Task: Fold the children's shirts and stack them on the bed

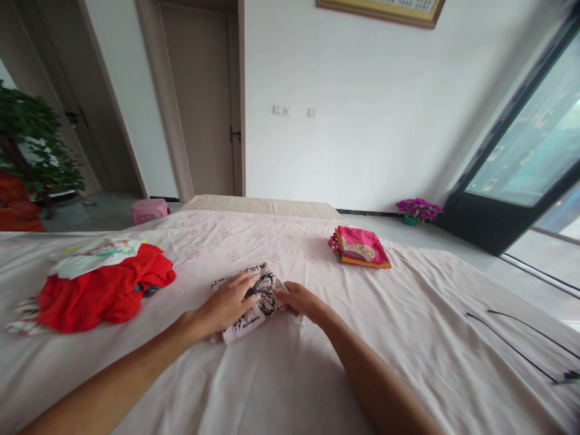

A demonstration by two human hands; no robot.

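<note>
Pink printed garment [267, 296], folded into a small packet, is placed on the pale floral sheet [281, 386], near center, straight in front of the person. Black butterfly print and dark lettering are shown on its upper face. Packet is set at a slant, right end farther off. Its left part is covered by the left hand [229, 302], laid palm down with fingers stretched out and loosely spread, nothing gripped. Right edge is pinched by the right hand [306, 301], thumb on top, other fingers bent at the edge and partly hidden.

To the left, well apart from the packet, a loose red garment [97, 299] is heaped, with a white garment [99, 257] with colored print bunched along its far side. To the right and farther off, a folded stack [362, 244] is laid, bright pink on top, orange seen at the edge. Thin black cords [510, 344] are stretched over the sheet at far right. Beyond the sheet, a pink stool [150, 210] is seen at left, purple flowers [417, 208] in a green pot at right.
</note>
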